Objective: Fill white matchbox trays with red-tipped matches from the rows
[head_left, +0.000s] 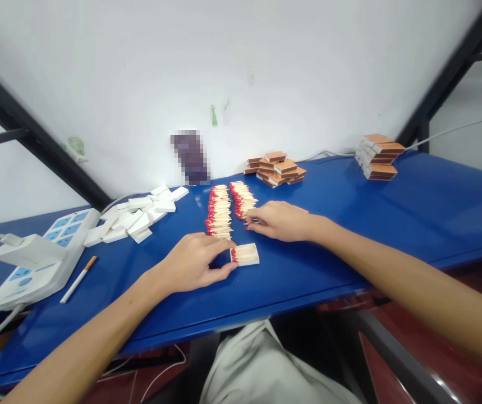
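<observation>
My left hand (201,261) grips the left end of a small white matchbox tray (256,253) between thumb and fingers. Red-tipped matches (244,255) lie in the tray, heads to the left. To the upper right, my right hand (278,220) is closed in a pinch at the lower end of the right match pile (243,196); a red match head shows by its fingertips, but the grip itself is too small to make out. A longer match pile (219,210) lies just left of that one, behind my left hand.
White trays (133,216) lie heaped at the left, beside a power strip (66,247) and a cigarette (78,279). Orange-brown matchbox sleeves (280,170) and another stack (379,157) stand at the back. A pixelated dark object (191,157) leans on the wall.
</observation>
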Demonstrator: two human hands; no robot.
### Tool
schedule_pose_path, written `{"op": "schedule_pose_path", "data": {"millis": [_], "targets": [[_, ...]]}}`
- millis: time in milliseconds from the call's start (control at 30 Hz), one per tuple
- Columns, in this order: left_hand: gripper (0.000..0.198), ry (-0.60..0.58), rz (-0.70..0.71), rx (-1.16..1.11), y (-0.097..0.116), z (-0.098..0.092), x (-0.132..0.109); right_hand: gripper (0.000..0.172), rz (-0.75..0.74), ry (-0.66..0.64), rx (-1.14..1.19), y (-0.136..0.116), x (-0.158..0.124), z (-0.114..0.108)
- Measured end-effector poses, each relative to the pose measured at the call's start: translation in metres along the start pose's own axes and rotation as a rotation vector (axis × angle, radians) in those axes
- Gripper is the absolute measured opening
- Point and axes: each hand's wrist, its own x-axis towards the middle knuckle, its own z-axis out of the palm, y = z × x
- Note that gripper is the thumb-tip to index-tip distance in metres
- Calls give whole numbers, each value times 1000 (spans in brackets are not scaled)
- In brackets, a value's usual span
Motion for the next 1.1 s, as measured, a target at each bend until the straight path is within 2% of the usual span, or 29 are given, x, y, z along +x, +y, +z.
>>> {"op": "schedule_pose_path", "data": {"millis": [433,867,1100], "targets": [[28,-8,-8,-9,1,-1,0,14,-74,-26,97,2,-1,-2],[29,-12,-17,-7,1,-1,0,19,-109,-13,83,8,-2,0],[29,-6,-2,3,1,-1,0,25,9,89,-26,4,0,-2]]}}
